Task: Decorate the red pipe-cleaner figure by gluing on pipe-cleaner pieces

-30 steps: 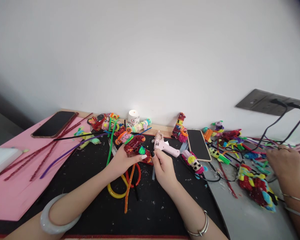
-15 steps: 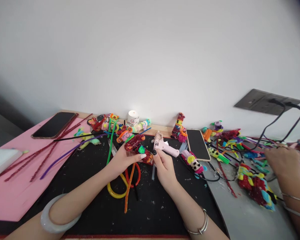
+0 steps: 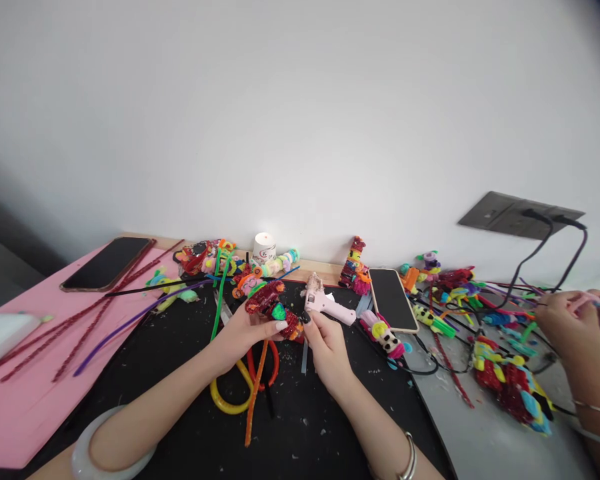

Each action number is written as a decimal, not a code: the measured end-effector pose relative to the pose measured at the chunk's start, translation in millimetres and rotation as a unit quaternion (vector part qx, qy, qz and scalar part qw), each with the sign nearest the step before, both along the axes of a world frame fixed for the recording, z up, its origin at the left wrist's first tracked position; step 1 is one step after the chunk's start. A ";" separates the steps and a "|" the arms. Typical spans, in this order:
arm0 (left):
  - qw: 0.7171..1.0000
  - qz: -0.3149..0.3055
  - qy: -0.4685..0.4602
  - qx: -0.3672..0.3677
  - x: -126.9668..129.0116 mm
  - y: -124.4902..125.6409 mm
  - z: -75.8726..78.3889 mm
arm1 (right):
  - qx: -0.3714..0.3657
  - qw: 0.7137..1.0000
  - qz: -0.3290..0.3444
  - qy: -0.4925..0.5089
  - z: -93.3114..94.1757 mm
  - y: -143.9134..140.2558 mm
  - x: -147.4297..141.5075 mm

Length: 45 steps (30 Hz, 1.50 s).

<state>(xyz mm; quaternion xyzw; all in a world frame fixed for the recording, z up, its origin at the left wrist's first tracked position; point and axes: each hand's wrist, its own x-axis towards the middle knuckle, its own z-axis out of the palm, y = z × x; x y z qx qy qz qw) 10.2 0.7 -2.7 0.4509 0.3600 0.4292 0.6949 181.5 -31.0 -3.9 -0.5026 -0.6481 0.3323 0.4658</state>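
My left hand (image 3: 240, 337) is closed around a dark red, glittery pipe-cleaner doll (image 3: 279, 311) with a green patch and a pink face. At the doll's right end, my right hand (image 3: 329, 347) pinches with thumb and fingers; it seems to grip the doll's edge there. A pale pink glue gun (image 3: 333, 307) lies just beyond my right fingers, its nozzle end crusted. Below my left hand are scissors (image 3: 230, 408) with yellow and red-orange handles, partly hidden. An orange pipe cleaner (image 3: 253, 417) crosses them on the black mat (image 3: 325, 427).
Left, a dark phone (image 3: 107, 263) and red pipe cleaners (image 3: 87, 337) lie on pink sheeting (image 3: 15, 427). A paper cup (image 3: 265, 248) stands by the wall. Right are another phone (image 3: 393, 300), several dolls (image 3: 513, 383), a wall socket (image 3: 523, 213) with cables, and a co-worker's hands (image 3: 573, 327).
The view has tilted slightly, so things sit lower in the picture. My hands keep their hold on the doll. The co-worker's hands now show more fully, with a pink strip between them.
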 end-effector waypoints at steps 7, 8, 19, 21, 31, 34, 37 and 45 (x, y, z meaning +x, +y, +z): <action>1.000 -0.027 -0.007 -0.004 0.5 -0.7 1.0 | 0.009 1.000 0.027 -0.004 -2.0 -1.3 -0.6; 1.000 -0.030 -0.008 -0.005 0.3 -0.9 1.1 | 0.010 0.999 0.032 0.001 -2.1 -1.3 -0.7; 0.998 -0.058 -0.008 -0.001 1.1 -3.9 -2.0 | 0.025 0.999 0.043 0.016 -2.6 -2.6 -1.5; 0.998 -0.063 -0.010 -0.001 1.8 -4.5 -1.8 | 0.022 0.998 0.045 0.024 -2.7 -2.9 -1.6; 0.998 -0.050 -0.026 -0.008 3.8 -7.5 0.7 | 0.016 0.997 0.063 0.043 -2.1 -2.5 -3.1; 0.998 -0.045 -0.033 -0.015 4.2 -7.4 2.6 | 0.017 0.997 0.065 0.034 -2.1 -3.1 -3.0; 0.998 -0.049 -0.038 -0.014 3.6 -6.8 4.5 | -0.006 0.996 0.071 0.056 -2.7 -3.7 -4.6; 0.998 -0.038 -0.033 -0.026 0.9 -3.7 9.3 | -0.042 0.961 0.081 0.261 -3.0 0.3 -6.2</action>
